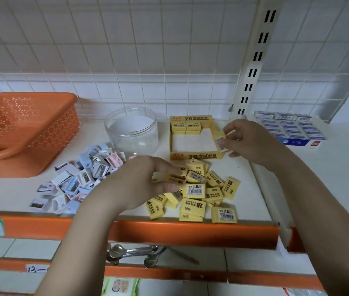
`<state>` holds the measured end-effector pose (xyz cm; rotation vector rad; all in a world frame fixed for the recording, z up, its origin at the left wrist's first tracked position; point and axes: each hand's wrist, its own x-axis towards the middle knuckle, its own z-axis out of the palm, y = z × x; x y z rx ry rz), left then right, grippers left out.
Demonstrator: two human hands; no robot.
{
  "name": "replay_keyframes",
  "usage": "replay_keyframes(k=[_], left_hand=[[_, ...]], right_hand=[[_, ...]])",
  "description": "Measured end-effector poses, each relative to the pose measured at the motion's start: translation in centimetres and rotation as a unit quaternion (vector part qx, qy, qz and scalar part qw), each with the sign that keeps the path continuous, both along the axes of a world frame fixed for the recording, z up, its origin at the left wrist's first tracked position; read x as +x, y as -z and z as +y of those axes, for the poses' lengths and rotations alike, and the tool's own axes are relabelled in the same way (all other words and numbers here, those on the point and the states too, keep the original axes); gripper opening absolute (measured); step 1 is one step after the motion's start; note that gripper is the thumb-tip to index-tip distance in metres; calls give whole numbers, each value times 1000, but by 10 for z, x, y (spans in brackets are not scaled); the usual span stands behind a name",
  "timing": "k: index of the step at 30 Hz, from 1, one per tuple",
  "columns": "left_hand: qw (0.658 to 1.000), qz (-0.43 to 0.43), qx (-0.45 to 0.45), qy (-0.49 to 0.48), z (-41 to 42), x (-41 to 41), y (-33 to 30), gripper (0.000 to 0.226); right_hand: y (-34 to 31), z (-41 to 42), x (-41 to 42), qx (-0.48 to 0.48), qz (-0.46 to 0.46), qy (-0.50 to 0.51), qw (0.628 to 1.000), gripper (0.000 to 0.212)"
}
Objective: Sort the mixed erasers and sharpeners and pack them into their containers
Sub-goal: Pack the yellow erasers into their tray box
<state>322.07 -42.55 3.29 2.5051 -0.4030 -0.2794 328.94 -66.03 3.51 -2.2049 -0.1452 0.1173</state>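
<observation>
A white shelf [297, 178] holds an orange basket [26, 129] at far left, then a clear plastic jar [132, 127], then an open yellow box [192, 154] with a few erasers packed along its back wall. In front lie a pile of pastel sharpeners [79, 178] and a pile of yellow erasers [201, 193]. The left hand [145, 182] rests on the eraser pile, fingers curled around some. The right hand [248, 139] pinches one eraser [220, 142] at the box's right edge.

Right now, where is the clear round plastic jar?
In the head view, the clear round plastic jar stands at the back of the shelf, left of centre, between the orange perforated basket and the yellow cardboard eraser box.
</observation>
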Motion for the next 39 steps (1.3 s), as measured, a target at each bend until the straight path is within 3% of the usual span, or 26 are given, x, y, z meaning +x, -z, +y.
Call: replay_keyframes(k=[6,13,18,25,28,32,36,39], left_hand=[[999,29,43,1,4,-2,10,44],[999,5,49,1,5,5,10,41],[994,-5,94,51,5,9,10,43],[999,4,10,39,9,12,7,24],[999,-14,-24,19,13,12,0,22],[997,-44,-68,0,13,11,-7,24],[994,-93,-62,6,9,13,-11,39],[990,-136,-33,-12,5,17,-8,39]], right_hand=[[-2,9,12,-31,-11,-1,999,14],[-3,14,21,28,-16,16,999,14],[-3,16,25,60,-32,11,998,14],[-4,14,33,70,-65,4,995,22],[-7,13,31,31,-106,2,994,25],[-9,12,29,47,-109,-5,993,35],[-8,12,29,49,-114,-17,992,37],[-5,12,31,35,-111,-18,993,35]])
